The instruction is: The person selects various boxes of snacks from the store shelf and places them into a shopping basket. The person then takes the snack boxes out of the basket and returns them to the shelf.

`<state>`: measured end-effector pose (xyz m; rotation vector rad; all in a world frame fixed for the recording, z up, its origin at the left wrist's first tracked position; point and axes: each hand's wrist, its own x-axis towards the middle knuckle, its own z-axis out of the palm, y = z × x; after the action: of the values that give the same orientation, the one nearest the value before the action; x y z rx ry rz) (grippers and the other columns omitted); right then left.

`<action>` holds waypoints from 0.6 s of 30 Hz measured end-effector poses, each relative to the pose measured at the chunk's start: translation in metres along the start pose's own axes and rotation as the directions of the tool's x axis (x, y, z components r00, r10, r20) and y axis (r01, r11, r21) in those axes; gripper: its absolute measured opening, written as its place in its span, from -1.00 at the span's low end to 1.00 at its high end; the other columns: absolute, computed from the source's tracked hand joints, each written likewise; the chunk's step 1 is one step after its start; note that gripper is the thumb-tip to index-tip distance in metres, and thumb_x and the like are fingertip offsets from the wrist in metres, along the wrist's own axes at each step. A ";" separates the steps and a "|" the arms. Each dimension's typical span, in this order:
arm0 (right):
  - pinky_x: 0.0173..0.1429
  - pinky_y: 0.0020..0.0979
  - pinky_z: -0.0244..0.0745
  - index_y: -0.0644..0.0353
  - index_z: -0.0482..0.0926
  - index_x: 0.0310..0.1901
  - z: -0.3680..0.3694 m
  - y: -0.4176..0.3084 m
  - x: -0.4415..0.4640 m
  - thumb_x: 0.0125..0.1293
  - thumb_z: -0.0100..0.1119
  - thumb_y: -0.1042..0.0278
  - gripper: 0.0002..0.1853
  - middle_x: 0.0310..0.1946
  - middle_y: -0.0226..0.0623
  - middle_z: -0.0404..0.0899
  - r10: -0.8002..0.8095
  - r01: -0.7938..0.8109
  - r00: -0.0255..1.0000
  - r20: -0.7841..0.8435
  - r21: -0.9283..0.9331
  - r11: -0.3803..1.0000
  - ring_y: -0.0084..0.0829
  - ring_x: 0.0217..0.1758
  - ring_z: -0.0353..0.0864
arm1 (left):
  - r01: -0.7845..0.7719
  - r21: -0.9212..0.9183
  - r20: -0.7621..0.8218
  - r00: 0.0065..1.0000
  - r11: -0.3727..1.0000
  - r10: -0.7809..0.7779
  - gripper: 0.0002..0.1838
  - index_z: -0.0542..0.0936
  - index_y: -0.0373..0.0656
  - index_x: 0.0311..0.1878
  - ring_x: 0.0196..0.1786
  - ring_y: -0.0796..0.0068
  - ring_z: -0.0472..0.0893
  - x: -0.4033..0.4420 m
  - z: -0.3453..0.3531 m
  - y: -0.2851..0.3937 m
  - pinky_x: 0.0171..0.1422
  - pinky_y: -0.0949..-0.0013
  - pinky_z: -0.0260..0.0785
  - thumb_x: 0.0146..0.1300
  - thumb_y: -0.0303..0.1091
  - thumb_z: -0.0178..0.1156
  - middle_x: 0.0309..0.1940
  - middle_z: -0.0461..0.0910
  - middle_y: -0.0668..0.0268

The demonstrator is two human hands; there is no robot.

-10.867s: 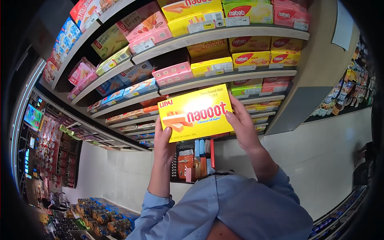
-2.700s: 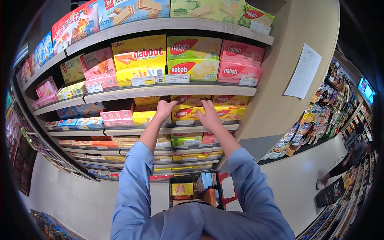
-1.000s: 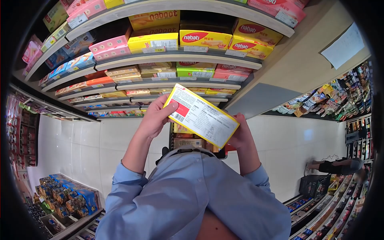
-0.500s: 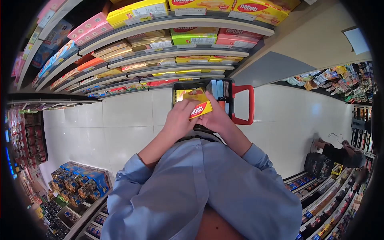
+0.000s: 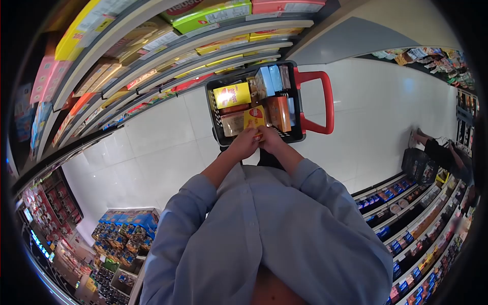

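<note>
Okay — yellow wafer box (image 5: 254, 116) is upper centre of frame, over the basket (image 5: 296, 136); left hand (image 5: 244, 144) and right hand (image 5: 271, 140) fingers pinching its near end — contact with tan box (image 5: 232, 125) unclear.

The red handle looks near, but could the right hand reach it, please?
Probably yes: the red handle sits unobstructed beyond the basket's rim, though the right hand holds the yellow box.

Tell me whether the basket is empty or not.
Not empty: light-blue boxes, an orange-brown box and, far left, a yellow box sit inside the basket. How deep they stack is hidden.
</note>
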<state>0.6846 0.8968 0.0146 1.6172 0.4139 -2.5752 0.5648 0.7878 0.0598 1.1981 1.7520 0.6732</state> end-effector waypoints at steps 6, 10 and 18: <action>-0.04 0.01 0.66 0.04 0.26 0.31 -0.039 -0.006 0.044 0.33 0.15 0.44 -0.47 0.10 -0.19 0.48 -0.078 0.067 0.984 -0.161 -0.072 0.995 -0.16 0.06 0.61 | -0.015 -0.155 0.087 0.996 0.988 0.029 -0.66 0.45 -0.28 0.06 0.05 -0.16 0.58 0.043 0.061 -0.060 0.12 0.09 0.46 0.21 -0.46 0.15 -0.05 0.57 -0.10; -0.09 -0.06 0.70 0.18 0.30 0.29 -0.063 -0.003 0.066 0.29 0.14 0.46 -0.48 0.04 -0.06 0.55 -0.136 0.120 0.965 -0.224 -0.081 0.989 -0.07 0.00 0.68 | 0.128 -0.174 0.201 0.975 0.976 -0.092 -0.55 0.44 -0.29 0.16 0.06 -0.16 0.59 0.063 0.074 -0.066 0.13 0.06 0.46 0.20 -0.39 0.17 -0.05 0.60 -0.15; 0.09 -0.11 0.55 0.36 0.51 0.10 -0.062 0.022 0.057 0.27 0.19 0.22 -0.55 -0.05 0.22 0.62 -0.546 0.150 0.797 -0.257 -0.792 0.592 0.08 0.06 0.65 | 0.220 0.009 0.286 0.934 0.975 -0.214 -0.42 0.41 -0.28 0.34 0.21 -0.07 0.57 0.028 0.053 -0.056 0.33 0.13 0.38 0.30 -0.20 0.17 0.11 0.58 -0.13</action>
<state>0.7174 0.8966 -0.0659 1.8845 1.7458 -1.6634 0.5831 0.7899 -0.0207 1.0104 1.5965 0.3673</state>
